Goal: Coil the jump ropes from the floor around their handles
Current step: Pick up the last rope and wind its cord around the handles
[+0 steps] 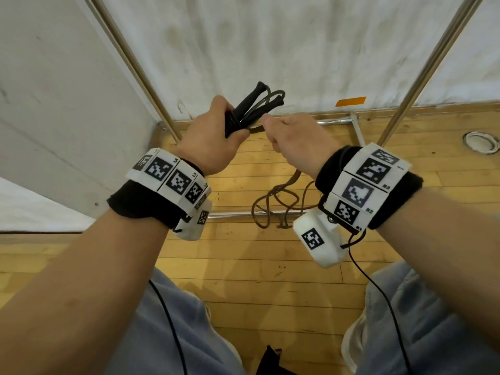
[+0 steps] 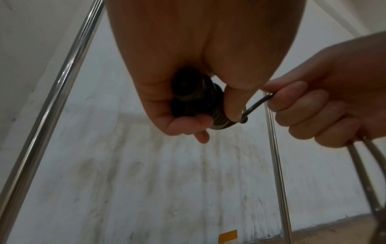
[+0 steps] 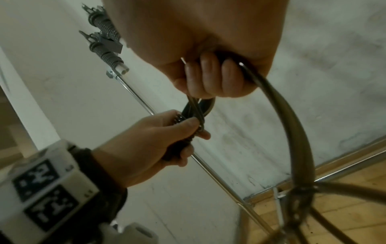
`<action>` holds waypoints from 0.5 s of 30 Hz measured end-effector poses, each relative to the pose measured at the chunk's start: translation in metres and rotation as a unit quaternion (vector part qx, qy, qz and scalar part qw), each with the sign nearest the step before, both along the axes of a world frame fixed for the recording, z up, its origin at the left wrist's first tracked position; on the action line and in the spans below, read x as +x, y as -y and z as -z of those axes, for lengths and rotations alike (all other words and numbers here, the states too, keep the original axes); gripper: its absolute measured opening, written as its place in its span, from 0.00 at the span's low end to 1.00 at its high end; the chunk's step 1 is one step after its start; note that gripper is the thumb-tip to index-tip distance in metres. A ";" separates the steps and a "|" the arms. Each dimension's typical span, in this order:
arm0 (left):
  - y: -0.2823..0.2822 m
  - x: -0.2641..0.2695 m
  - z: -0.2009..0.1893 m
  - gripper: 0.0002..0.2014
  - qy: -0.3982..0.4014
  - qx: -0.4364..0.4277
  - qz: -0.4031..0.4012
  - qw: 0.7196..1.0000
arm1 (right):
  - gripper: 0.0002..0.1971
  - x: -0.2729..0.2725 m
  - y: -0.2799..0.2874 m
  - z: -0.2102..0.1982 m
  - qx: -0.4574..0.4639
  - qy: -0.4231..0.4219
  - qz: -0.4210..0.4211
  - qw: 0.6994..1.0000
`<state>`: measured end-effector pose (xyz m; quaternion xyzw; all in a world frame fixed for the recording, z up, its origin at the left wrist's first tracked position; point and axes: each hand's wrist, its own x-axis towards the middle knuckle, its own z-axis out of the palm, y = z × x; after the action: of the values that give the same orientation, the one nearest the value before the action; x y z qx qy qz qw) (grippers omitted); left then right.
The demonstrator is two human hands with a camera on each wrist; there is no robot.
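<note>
My left hand (image 1: pixel 216 131) grips two black jump rope handles (image 1: pixel 249 104) held side by side, with several turns of dark rope wound around them (image 2: pixel 217 115). My right hand (image 1: pixel 292 133) is just to the right, its fingers curled round the rope (image 3: pixel 271 102) where it leaves the handles. From that fist the rope hangs down to a tangled heap on the wooden floor (image 1: pixel 278 204). In the right wrist view a small loop (image 3: pixel 206 105) sits between the two hands, and the hanging rope meets a knot-like bunch (image 3: pixel 303 193) lower down.
Slanted metal poles (image 1: pixel 135 63) (image 1: pixel 422 74) of a frame stand in front of a white wall, with a base bar (image 1: pixel 243 213) on the floor under the rope. A round floor fitting (image 1: pixel 481 142) lies at the right. My legs and shoes are at the bottom.
</note>
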<state>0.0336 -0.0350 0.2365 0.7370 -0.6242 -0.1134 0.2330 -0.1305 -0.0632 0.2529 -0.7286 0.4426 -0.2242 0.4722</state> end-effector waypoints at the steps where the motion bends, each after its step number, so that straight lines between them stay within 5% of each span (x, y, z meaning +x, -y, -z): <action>1: 0.002 -0.002 0.001 0.16 0.002 -0.005 0.004 1.000 | 0.20 0.000 0.000 -0.004 0.017 0.016 0.004 1.000; 9: 0.008 -0.026 0.009 0.14 0.052 0.012 0.047 0.997 | 0.20 -0.009 0.008 -0.022 0.023 0.068 0.030 0.997; 15: 0.004 -0.042 0.006 0.15 0.072 -0.007 0.054 0.996 | 0.21 -0.020 0.021 -0.026 -0.129 -0.019 0.073 0.989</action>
<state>-0.0083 -0.0390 0.2307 0.7071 -0.6787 -0.0686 0.1862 -0.1502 -0.0845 0.2786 -0.7531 0.4708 -0.2994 0.3487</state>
